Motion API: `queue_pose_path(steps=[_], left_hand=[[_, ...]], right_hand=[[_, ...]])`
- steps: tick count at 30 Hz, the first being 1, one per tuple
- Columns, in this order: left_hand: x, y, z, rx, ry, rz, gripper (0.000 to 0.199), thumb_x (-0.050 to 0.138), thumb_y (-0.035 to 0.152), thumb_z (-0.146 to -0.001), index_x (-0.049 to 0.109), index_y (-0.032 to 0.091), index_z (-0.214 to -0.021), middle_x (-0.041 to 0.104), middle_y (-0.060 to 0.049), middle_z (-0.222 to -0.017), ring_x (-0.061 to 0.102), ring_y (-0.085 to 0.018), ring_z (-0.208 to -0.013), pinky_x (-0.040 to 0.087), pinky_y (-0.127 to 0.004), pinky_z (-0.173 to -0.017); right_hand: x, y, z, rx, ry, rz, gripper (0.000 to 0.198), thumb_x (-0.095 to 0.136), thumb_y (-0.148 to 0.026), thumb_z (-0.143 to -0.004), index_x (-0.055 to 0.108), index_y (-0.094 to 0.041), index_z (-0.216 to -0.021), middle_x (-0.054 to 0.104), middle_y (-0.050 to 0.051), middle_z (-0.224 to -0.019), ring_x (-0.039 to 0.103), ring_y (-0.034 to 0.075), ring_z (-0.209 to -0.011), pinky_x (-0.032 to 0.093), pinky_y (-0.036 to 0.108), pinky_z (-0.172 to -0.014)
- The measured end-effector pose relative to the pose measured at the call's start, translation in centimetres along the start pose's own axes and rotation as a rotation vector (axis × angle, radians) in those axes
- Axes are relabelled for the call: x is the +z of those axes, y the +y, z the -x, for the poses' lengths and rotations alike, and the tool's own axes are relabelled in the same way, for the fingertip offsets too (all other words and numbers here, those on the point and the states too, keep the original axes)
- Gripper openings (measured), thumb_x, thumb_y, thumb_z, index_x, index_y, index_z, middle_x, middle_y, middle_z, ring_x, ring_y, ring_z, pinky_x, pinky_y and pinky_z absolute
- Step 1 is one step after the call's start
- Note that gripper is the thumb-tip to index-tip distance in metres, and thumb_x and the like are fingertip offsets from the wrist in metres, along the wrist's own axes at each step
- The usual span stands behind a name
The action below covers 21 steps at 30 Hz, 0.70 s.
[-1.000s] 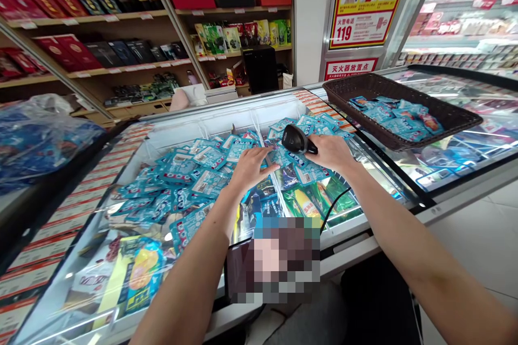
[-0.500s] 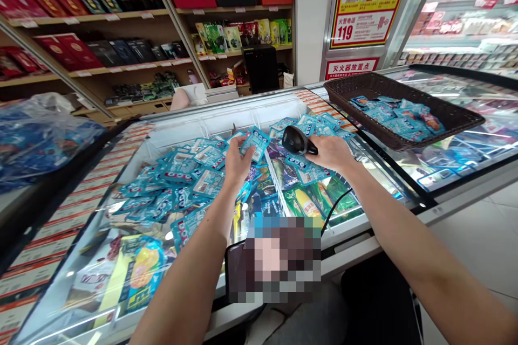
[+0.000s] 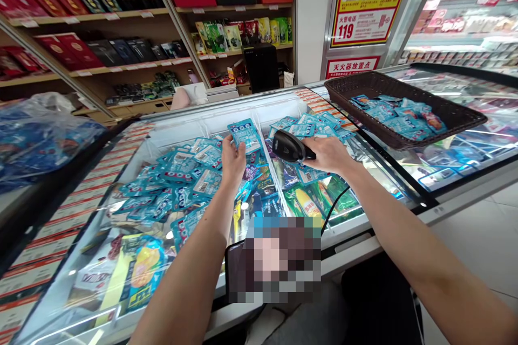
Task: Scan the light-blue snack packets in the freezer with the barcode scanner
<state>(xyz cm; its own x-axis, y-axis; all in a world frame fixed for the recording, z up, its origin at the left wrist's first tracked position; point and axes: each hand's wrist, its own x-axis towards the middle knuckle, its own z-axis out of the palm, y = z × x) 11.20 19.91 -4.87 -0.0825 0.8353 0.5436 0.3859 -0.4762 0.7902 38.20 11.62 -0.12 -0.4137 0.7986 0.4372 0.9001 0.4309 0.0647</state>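
Note:
My left hand pinches a small blue snack packet by its left edge and holds it above the glass top of the freezer. Wrapped round the handle of a black barcode scanner is my right hand. The scanner's head points left toward the packet, with a gap between them. A black cable runs from near the right hand down to the front edge. Many similar blue packets lie in a heap left of my left hand, and more blue packets lie behind the scanner.
A dark woven basket with blue packets stands at the right. At the left sits a clear plastic bag of blue packets. A phone-like device, partly blurred, is at the front edge. Shelves of boxes line the back.
The packet in my left hand has moved slightly left and is turned more squarely to view. The scanner has swung left and lower, its head now angled toward the packet.

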Motion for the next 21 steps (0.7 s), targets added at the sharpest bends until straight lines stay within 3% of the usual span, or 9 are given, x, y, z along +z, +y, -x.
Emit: queue_pose_path(steps=[8, 15, 21], left_hand=[[0.07, -0.11, 0.13, -0.006, -0.039, 0.042, 0.039, 0.047, 0.038, -0.085, 0.038, 0.019, -0.117, 0.06, -0.004, -0.087, 0.057, -0.014, -0.073, 0.044, -0.027, -0.067], [0.15, 0.36, 0.28, -0.017, -0.071, 0.103, 0.039, 0.047, 0.038, -0.085, 0.036, 0.02, -0.118, 0.062, -0.007, -0.096, 0.059, -0.015, -0.081, 0.044, -0.028, -0.07], [0.18, 0.08, 0.3, 0.0, -0.077, 0.071, 0.038, 0.046, 0.038, -0.086, 0.036, 0.02, -0.118, 0.063, -0.006, -0.094, 0.057, -0.013, -0.075, 0.042, -0.026, -0.066]], right_hand=[[0.34, 0.03, -0.02, -0.066, 0.006, -0.043, 0.035, 0.047, -0.045, -0.081, 0.059, -0.019, -0.101, 0.068, 0.004, -0.081, 0.058, 0.018, -0.069, 0.027, 0.027, -0.056], [0.44, -0.07, 0.0, -0.121, 0.005, -0.096, 0.032, 0.051, -0.043, -0.08, 0.058, -0.02, -0.1, 0.068, 0.002, -0.081, 0.059, 0.016, -0.069, 0.026, 0.027, -0.055], [0.15, -0.22, -0.01, -0.113, -0.017, -0.095, 0.031, 0.05, -0.044, -0.08, 0.057, -0.02, -0.099, 0.068, 0.002, -0.081, 0.059, 0.016, -0.068, 0.025, 0.026, -0.055]])
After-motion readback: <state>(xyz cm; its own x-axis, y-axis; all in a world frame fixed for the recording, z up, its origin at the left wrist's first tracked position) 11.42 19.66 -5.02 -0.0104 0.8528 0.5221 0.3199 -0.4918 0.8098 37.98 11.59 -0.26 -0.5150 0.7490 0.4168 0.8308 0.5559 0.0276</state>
